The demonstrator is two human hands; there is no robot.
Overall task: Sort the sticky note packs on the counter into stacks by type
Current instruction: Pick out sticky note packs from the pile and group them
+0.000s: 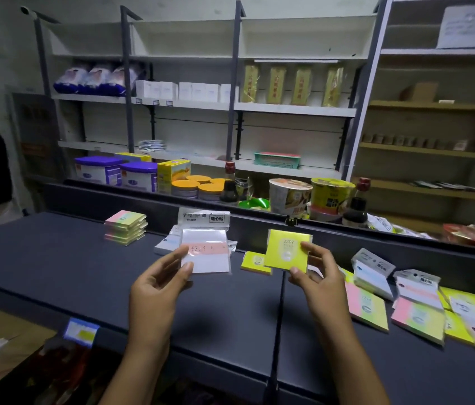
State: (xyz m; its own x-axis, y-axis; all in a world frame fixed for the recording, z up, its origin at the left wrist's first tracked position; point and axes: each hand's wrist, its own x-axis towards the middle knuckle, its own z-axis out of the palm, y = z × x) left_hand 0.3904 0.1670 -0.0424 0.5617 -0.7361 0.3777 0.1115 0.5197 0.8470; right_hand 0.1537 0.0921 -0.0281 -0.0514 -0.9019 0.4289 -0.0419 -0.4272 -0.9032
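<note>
Sticky note packs fill both hands above the dark counter [55,267]: the left hand [157,283] pinches a clear-sleeved white pack [205,249] with a pink band by its lower left corner, thumb on the front and fingers behind, holding it upright. The right hand [316,273] grips a yellow-green pack [287,249] at its right edge and lower corner, tilted slightly and raised to about the same height as the white one. Just behind the left hand's pack, a low pile of similar sleeved white packs [167,244] lies on the counter. Between the two hands, a small stack of yellow-green packs [255,262] rests flat on the surface, just left of the held yellow one. Farther beyond the left hand, toward the back edge, stands a neat stack of pink-and-green packs [125,228]. To the right of the right hand, unsorted packs [423,305] lie spread and overlapping: pink-and-yellow ones, yellow ones and sleeved white ones. Past the counter's rear ledge sit noodle cups [289,195], lidded tubs [138,176] and a dark bottle [229,185].
</note>
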